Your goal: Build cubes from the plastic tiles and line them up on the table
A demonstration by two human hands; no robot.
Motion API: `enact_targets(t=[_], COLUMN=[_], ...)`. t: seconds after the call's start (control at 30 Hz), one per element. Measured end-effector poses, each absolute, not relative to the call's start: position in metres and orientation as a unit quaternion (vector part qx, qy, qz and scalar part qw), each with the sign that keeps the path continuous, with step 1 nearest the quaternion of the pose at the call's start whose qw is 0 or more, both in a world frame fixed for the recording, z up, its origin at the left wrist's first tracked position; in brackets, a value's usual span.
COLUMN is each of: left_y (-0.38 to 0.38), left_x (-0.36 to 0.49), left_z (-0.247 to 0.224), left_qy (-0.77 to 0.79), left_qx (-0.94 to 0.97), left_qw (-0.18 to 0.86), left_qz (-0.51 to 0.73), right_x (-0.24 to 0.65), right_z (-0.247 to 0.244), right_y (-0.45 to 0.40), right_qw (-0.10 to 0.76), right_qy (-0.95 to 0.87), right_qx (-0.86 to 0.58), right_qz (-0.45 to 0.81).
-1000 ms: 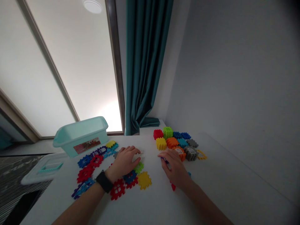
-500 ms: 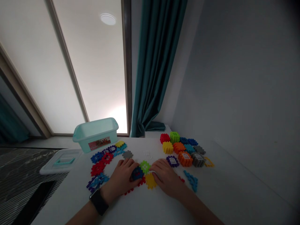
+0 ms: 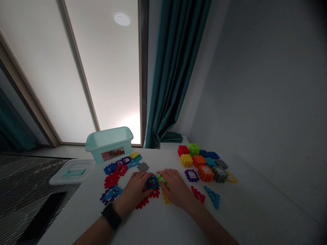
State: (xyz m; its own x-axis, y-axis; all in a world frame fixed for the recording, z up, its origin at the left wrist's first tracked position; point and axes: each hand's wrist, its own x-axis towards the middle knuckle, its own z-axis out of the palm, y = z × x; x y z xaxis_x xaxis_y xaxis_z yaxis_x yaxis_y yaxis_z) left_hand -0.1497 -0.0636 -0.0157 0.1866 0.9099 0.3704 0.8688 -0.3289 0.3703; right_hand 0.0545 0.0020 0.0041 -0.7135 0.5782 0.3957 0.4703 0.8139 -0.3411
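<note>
With thumb and fingers, my left hand (image 3: 136,187) grips a dark blue toothed building tile (image 3: 152,182). My right hand (image 3: 175,187) is closed on a lime green tile (image 3: 161,179), held up against the blue one. Below them on the white table lie red tiles (image 3: 154,193) and a yellow tile (image 3: 166,197), partly covered by my hands. A grey tile (image 3: 143,166) is just beyond my left fingers. To the right of my right hand rest a red triangular piece (image 3: 198,194) and a light blue triangular piece (image 3: 212,196).
Red tiles (image 3: 111,180) and blue and purple ones (image 3: 110,194) lie on the left. Stacked tiles, among them orange (image 3: 205,173), stand at the right. A mint plastic tub (image 3: 109,143) is at the back left, its lid (image 3: 71,172) nearby. A dark phone-like slab (image 3: 42,217) lies lower left.
My right hand has moved left and now covers more of the green and yellow tiles. The blue and green tiles are closer together. The view has shifted slightly.
</note>
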Motion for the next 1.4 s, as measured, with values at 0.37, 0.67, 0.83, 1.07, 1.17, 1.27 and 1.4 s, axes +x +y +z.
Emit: enact_targets(t=[0.37, 0.67, 0.83, 1.07, 1.17, 1.27, 1.4], left_y=[-0.065, -0.067, -0.069, -0.067, -0.068, -0.068, -0.067], left_x=[-0.142, -0.141, -0.136, -0.146, -0.149, -0.149, -0.15], left_z=[-0.013, -0.014, -0.011, -0.017, -0.018, -0.016, -0.015], left_qy=[0.497, 0.475, 0.475, 0.527, 0.523, 0.516, 0.509], left_qx=[0.802, 0.817, 0.822, 0.789, 0.793, 0.795, 0.786], left_qw=[0.024, 0.019, 0.027, 0.006, -0.014, -0.033, -0.053], left_qz=[0.331, 0.326, 0.315, 0.316, 0.313, 0.317, 0.346], right_x=[0.071, 0.072, 0.072, 0.074, 0.076, 0.076, 0.076], right_z=[-0.013, -0.015, -0.018, -0.012, -0.01, -0.01, -0.011], right_y=[-0.012, -0.009, -0.008, -0.008, -0.008, -0.007, -0.007], right_qw=[0.271, 0.272, 0.282, 0.288, 0.292, 0.3, 0.322], right_qy=[-0.905, -0.904, -0.903, -0.9, -0.904, -0.907, -0.908], right_qx=[-0.292, -0.294, -0.291, -0.291, -0.273, -0.262, -0.25], right_qz=[0.148, 0.153, 0.143, 0.152, 0.154, 0.136, 0.093])
